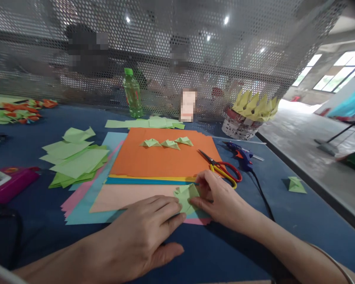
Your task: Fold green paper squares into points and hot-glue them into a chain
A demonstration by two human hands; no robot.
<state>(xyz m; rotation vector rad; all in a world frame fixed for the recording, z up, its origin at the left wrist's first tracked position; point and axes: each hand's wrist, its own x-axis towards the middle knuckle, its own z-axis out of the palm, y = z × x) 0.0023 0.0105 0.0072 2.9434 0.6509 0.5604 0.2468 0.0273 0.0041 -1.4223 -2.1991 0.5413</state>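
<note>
A small piece of light green paper [186, 197], partly folded, lies near the front edge of the stacked coloured sheets. My right hand [214, 195] pinches its right side between thumb and fingers. From the left, my left hand [149, 228] rests its outstretched fingertips on the paper's lower left edge, thumb held apart. Just behind are the orange sheets [162, 159], with three folded green paper pieces [170, 144] on top. Red-and-yellow-handled scissors [221, 167] lie beyond my right hand, blades pointing back left. My fingers hide part of the paper.
Loose green sheets [79, 156] are piled at left, near a magenta device [13, 185]. A green bottle [132, 94], a pot with yellow paper points [248, 114] and a mesh panel [165, 47] stand behind. A blue glue gun [242, 156] trails its cord at right; one folded piece [296, 184] lies beyond.
</note>
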